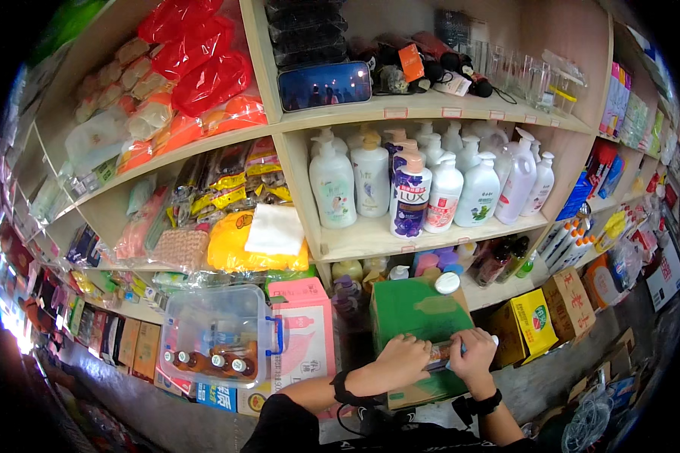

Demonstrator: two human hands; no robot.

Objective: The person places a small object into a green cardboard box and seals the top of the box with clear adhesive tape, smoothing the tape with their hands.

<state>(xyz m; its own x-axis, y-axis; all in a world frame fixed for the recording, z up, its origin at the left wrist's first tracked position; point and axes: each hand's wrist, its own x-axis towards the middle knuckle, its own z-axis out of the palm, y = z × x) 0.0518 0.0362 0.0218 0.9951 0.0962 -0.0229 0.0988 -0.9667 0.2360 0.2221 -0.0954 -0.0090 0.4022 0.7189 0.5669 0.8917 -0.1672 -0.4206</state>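
Note:
Over a green cardboard box (389,311), both my hands close round a bottle (439,353) lying sideways, with a patterned brownish label. My left hand (403,358) grips its left end, knuckles up. My right hand (472,356) wraps round the other end, where a white tip pokes out past the fingers. A bit of light blue, perhaps a cloth, shows beside the right fingers; I cannot make it out fully. My hands cover most of the bottle. A round white cap (447,283) shows at the box's far right edge.
A clear plastic tub (175,321) with several brown bottles stands left of a pink carton (304,291). Pump bottles (410,198) fill the middle shelf (370,241) ahead. A phone (325,84) leans above. Yellow and brown cartons (518,326) stand right. Packaged goods crowd the left shelves.

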